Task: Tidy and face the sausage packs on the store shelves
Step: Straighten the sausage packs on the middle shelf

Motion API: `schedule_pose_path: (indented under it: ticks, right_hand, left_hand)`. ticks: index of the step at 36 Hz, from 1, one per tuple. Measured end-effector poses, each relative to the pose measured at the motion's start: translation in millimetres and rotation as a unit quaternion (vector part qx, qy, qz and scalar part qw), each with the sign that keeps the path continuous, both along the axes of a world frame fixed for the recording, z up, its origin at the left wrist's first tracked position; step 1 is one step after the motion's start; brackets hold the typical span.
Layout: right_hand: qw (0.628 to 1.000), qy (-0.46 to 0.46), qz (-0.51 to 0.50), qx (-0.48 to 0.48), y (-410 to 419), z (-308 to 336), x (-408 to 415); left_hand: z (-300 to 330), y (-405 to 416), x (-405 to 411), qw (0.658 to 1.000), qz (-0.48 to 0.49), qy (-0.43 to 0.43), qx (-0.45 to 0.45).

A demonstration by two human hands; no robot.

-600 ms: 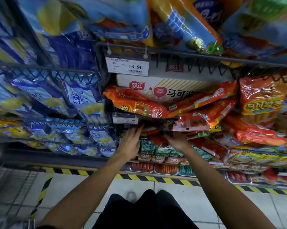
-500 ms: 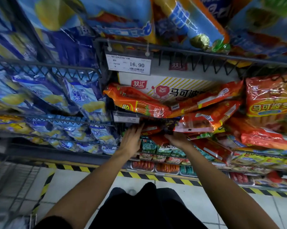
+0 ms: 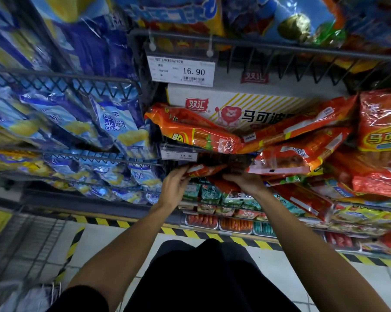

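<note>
Red and orange sausage packs [image 3: 298, 154] lie jumbled in a wire shelf basket [image 3: 280, 45] in front of a white carton with a lion logo [image 3: 232, 109]. One orange pack [image 3: 194, 134] sticks out over the basket's front left. Just under the 19.90 price tag [image 3: 179, 155], my left hand [image 3: 174, 188] grips the left end of a red sausage pack [image 3: 204, 170]. My right hand [image 3: 246, 182] holds the same pack from the right, fingers curled over it. Much of that pack is hidden in shadow under the packs above.
Blue and yellow snack bags [image 3: 113, 122] fill the wire racks on the left. A 16.90 price tag [image 3: 182, 72] hangs from the upper basket. Lower shelves [image 3: 223, 221] hold small trays of sausages. Yellow-black hazard tape [image 3: 212, 235] runs along the floor.
Both hands have drawn the red pack a little out from under the pile, and my left fingers have curled round its end. The camera has tilted slightly.
</note>
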State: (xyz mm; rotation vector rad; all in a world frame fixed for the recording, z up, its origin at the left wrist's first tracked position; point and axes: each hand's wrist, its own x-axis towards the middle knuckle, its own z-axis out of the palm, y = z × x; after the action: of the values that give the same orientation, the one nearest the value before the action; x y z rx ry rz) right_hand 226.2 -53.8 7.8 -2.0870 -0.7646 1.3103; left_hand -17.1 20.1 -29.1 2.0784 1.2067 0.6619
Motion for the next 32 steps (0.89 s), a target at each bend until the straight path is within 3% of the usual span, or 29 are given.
schedule_pose_path:
  ticks: [6, 11, 16, 19, 23, 32]
  right_hand:
    - [0.998, 0.044, 0.012, 0.052, 9, -4, -9]
    - [0.994, 0.046, 0.049, 0.089, 16, 1, -12]
    - [0.985, -0.032, 0.007, 0.17, 18, 6, -24]
    - [0.98, -0.02, -0.026, 0.194, 15, 6, -30]
    - [0.971, -0.02, -0.039, 0.233, 6, 0, -39]
    - [0.969, -0.107, 0.095, 0.2, 18, -3, -48]
  left_hand:
    - [-3, 4, -7, 0.997, 0.004, -0.072, -0.022]
    - [-6, 8, -11, 0.997, -0.007, -0.079, 0.005]
    - [-9, 8, -18, 0.995, -0.007, -0.095, 0.006]
    - [-8, 5, -18, 0.994, -0.005, -0.109, 0.009]
    - [-5, 2, -11, 0.996, -0.009, -0.082, -0.029]
    - [-19, 11, -12, 0.997, 0.0, 0.034, -0.072]
